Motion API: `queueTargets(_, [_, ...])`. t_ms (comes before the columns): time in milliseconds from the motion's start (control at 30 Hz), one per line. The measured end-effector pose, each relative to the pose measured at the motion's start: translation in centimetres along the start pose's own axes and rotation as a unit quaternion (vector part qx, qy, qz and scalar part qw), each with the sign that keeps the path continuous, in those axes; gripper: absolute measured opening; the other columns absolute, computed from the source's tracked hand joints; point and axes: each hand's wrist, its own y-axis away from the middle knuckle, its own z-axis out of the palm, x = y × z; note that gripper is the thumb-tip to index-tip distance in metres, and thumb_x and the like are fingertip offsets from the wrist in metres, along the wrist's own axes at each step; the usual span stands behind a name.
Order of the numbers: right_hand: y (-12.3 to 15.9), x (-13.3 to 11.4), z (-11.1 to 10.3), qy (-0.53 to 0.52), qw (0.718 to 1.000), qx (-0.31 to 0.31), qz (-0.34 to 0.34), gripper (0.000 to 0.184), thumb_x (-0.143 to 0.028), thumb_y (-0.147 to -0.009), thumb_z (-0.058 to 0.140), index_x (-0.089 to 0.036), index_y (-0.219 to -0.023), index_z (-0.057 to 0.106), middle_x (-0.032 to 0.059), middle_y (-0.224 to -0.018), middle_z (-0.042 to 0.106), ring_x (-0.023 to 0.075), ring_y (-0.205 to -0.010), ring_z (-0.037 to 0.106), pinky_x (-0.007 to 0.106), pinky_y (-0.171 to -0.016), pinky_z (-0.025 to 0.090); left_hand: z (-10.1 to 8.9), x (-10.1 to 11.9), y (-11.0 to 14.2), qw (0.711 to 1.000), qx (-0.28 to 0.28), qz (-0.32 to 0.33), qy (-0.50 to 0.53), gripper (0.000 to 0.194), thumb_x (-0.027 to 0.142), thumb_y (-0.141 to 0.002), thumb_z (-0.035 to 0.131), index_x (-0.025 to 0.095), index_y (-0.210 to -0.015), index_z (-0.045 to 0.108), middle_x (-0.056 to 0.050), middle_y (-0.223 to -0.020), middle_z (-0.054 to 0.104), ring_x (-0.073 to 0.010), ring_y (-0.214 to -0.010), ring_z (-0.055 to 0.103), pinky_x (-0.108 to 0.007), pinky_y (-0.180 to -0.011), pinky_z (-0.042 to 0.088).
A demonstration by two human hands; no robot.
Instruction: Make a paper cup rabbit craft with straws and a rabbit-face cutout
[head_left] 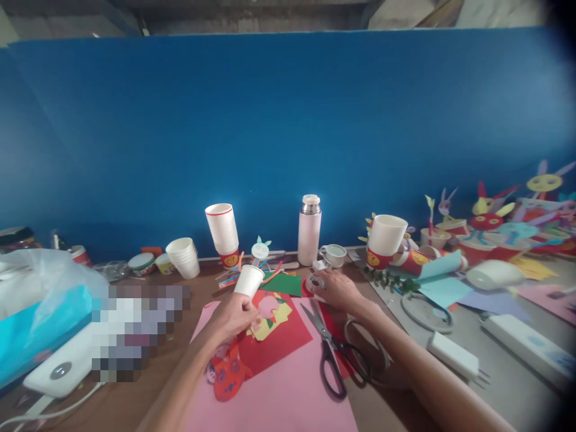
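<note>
My left hand (pixel 234 315) is closed around the lower part of a white paper cup (pixel 249 280), which leans to the right. Just behind the cup rises a pale blue paper rabbit head (pixel 260 248) with coloured pipe cleaners (pixel 272 273) around it; whether they join the cup I cannot tell. The fingers of my right hand (pixel 335 290) are curled on a small roll of clear tape (pixel 315 284). Between my arms, black-handled scissors (pixel 327 342) lie spread on red paper (pixel 281 345), near yellow paper scraps (pixel 273 324) and a red rabbit cutout (pixel 227 378).
A pink thermos (pixel 309 234) stands at the back beside a small cup (pixel 335 255). Stacked paper cups (pixel 221 228) are on the left, another stack (pixel 387 235) on the right. Rabbit figures in cups (pixel 486 225), a charger (pixel 454 355) and a power strip (pixel 524 342) fill the right side.
</note>
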Motion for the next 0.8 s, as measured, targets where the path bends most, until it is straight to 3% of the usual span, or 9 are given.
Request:
queueTargets(200, [0.2,0.2,0.4,-0.004,1.0,0.008,0.009,0.039,-0.04,-0.081,0.043,-0.02,-0.114,0.049,0.0086,-0.103,0.061,0.0213,-0.094,0.057,0.027,-0.074,0.037,0.1,0.3,-0.8,0.983,0.053,0.047,-0.17,0.016,0.016,-0.065,0.048,0.021,-0.065,0.063,-0.002,-0.064,0.064,-0.0161,-0.06,0.055,-0.024,-0.052,0.03])
queueTargets(400, [0.2,0.3,0.6,0.03,0.998,0.039,0.031,0.044,-0.04,-0.081,0.041,-0.019,-0.121,0.041,0.0098,-0.1,0.062,0.024,-0.091,0.058,0.03,-0.073,0.037,2.2,0.7,-1.3,0.956,0.087,0.056,-0.273,0.024,0.029,-0.078,0.041,0.02,-0.078,0.063,-0.009,-0.08,0.066,-0.0223,-0.074,0.059,-0.027,-0.058,0.033])
queueTargets(567, [0.3,0.4,0.7,0.063,0.997,0.044,0.023,0.044,-0.038,-0.08,0.043,-0.02,-0.12,0.04,0.0098,-0.097,0.063,0.0256,-0.088,0.059,0.03,-0.07,0.037,3.7,0.7,-0.9,0.945,0.098,0.031,-0.312,0.022,0.034,-0.079,0.044,0.019,-0.081,0.06,-0.01,-0.078,0.066,-0.0254,-0.077,0.06,-0.03,-0.063,0.037])
queueTargets(800, [0.4,0.0,0.4,0.043,0.998,0.026,0.036,0.041,-0.038,-0.079,0.043,-0.02,-0.116,0.043,0.0085,-0.095,0.064,0.0243,-0.082,0.061,0.029,-0.065,0.037,3.5,0.5,-1.0,0.947,0.099,0.005,-0.305,0.018,0.034,-0.075,0.049,0.023,-0.088,0.057,-0.005,-0.084,0.066,-0.0215,-0.081,0.06,-0.027,-0.063,0.038])
